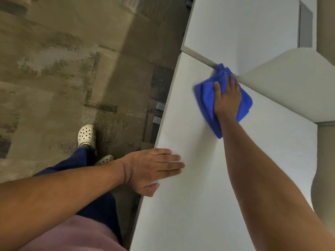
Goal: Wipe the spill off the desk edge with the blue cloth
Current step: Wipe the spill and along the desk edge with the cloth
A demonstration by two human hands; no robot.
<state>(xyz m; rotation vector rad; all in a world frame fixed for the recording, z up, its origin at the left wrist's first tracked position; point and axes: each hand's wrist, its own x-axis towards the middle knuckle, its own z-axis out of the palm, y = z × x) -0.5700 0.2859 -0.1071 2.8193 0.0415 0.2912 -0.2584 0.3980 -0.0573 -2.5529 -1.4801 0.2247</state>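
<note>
The blue cloth (206,104) lies bunched on the white desk (199,196), close to the seam where a second desk (235,29) meets it. My right hand (226,98) presses flat on top of the cloth, fingers pointing toward the seam and the grey partition. My left hand (154,169) rests flat on the desk's near edge, fingers together, thumb hooked over the rim, holding nothing. No spill is visible on the surface.
A curved grey partition (290,84) rises just right of the cloth. A dark gap (197,57) runs between the two desks. Patterned carpet (63,78) lies to the left, with my legs and white clogs (86,135) beside the desk edge.
</note>
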